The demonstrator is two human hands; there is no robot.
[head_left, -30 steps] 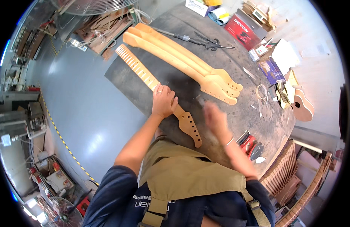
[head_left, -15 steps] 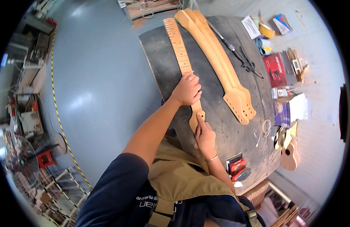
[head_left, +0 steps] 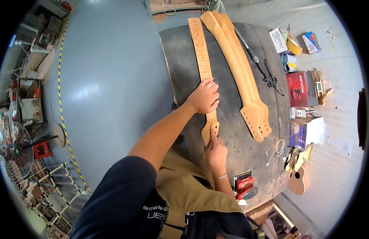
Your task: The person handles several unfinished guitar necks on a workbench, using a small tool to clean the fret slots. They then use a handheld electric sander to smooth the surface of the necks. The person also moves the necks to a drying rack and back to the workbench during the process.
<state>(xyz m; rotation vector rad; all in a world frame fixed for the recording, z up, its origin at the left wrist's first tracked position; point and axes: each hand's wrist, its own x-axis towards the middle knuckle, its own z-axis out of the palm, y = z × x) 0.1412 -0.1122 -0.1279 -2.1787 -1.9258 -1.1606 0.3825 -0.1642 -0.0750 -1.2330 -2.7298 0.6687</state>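
Note:
A pale maple guitar neck (head_left: 201,51) with a fretted fingerboard lies lengthwise along the dark bench. My left hand (head_left: 204,96) is closed across it just above the headstock, a ring on one finger. On the headstock (head_left: 209,128) rests the stretched index finger of my right hand (head_left: 216,154). The other fingers of that hand are curled at the headstock's lower right edge, and the thumb is hidden. Close by on the right, several more guitar necks (head_left: 232,65) lie side by side, headstocks toward me.
A black clamp-like tool (head_left: 259,59) lies right of the necks. A red sander (head_left: 245,185) sits at the bench's near right. Boxes, including a red one (head_left: 298,88), line the right side, with a small guitar body (head_left: 299,180) below. The dark bench top (head_left: 180,44) borders grey floor.
The whole view has shifted, so the bench sits further right and lower. My right index finger is straighter on the headstock, while the left hand keeps its grip on the neck.

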